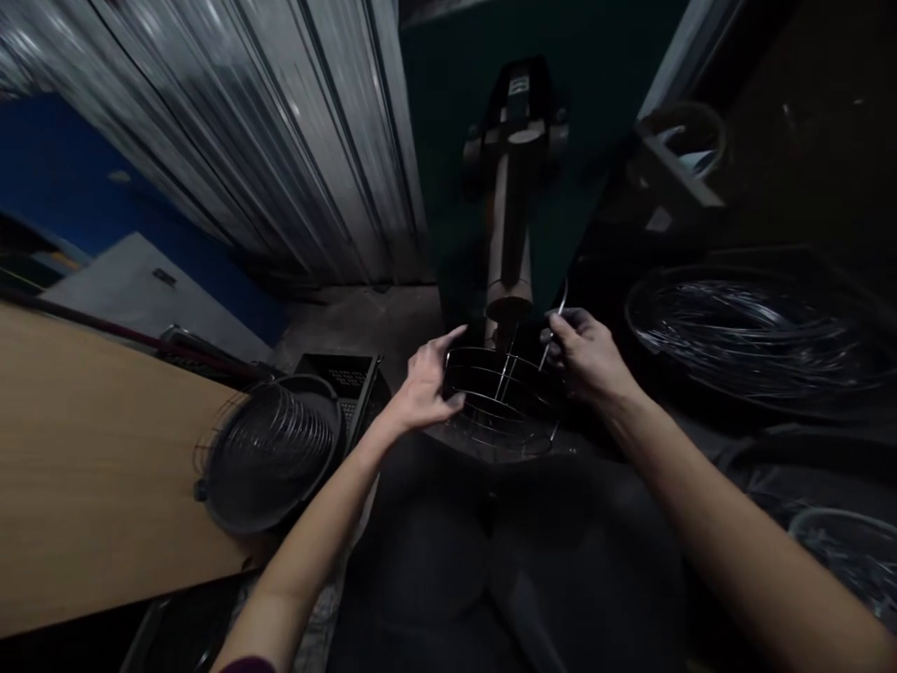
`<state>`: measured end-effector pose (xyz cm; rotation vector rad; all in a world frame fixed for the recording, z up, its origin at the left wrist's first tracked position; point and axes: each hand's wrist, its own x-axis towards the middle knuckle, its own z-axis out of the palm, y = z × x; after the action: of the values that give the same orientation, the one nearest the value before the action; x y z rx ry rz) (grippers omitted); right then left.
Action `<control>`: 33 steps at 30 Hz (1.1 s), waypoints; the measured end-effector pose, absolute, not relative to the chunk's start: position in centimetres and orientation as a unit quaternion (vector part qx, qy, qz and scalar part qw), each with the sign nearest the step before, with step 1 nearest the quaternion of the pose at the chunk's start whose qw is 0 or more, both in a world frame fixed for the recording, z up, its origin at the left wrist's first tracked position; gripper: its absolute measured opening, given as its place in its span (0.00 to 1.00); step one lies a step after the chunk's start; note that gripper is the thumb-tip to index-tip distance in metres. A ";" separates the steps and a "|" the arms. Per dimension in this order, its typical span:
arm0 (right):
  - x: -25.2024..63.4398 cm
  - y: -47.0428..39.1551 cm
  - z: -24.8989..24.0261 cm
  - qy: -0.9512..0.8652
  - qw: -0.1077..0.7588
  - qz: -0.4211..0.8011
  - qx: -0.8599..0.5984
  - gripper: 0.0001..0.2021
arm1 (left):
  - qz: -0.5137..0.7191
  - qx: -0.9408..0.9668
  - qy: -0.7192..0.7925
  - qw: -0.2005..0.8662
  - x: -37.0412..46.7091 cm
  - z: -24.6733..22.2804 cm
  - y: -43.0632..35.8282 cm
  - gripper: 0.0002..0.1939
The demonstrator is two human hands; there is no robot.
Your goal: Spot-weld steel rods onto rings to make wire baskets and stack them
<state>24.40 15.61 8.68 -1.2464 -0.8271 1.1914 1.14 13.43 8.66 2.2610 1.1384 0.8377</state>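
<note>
A round wire frame (501,397), made of thin rings joined by uprights, sits below the machine's cylindrical arm (510,243). At its left rim is my left hand (424,388), with index finger and thumb spread apart; whether the hand touches the wire is unclear. Right of the frame, my right hand (581,350) pinches a short metal wire rod (562,299) between thumb and fingers. The rod slants, its lower end near the frame's right side. Dark shadow hides much of the frame's lower part.
A dark round pan (245,500) with stacked wire rings (298,430) stands left, by a wooden board (91,467) and a black crate (364,374). At right, a wide tray (637,341) holds many wire pieces (743,327). A green machine body (448,121) rises ahead.
</note>
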 end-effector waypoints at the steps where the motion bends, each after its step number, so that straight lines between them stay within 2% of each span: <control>1: 24.2 16.4 8.6 -0.342 0.573 0.527 -0.527 0.20 | 0.304 0.829 0.405 0.238 1.3 7.7 14.5 0.43; 5: 23.2 17.3 8.4 -0.335 0.549 0.552 -0.530 0.22 | 0.427 0.774 0.363 0.296 3.2 3.6 16.4 0.41; 9: 22.2 17.2 8.4 -0.361 0.539 0.537 -0.539 0.20 | 0.514 0.728 0.335 0.306 3.0 1.4 16.3 0.39; 22: 21.1 18.2 8.7 -0.432 0.543 0.437 -0.572 0.21 | 0.527 0.721 0.310 0.326 2.4 1.9 17.6 0.40; 28: 20.9 18.5 8.0 -0.414 0.559 0.452 -0.558 0.21 | 0.522 0.717 0.320 0.334 2.2 1.2 18.2 0.41; 33: 20.8 18.7 7.9 -0.378 0.569 0.477 -0.553 0.17 | 0.507 0.731 0.291 0.351 1.7 1.3 19.1 0.43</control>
<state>20.84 18.68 7.88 -1.2979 -0.8886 1.1204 1.68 19.10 1.29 1.8934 0.7523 1.3135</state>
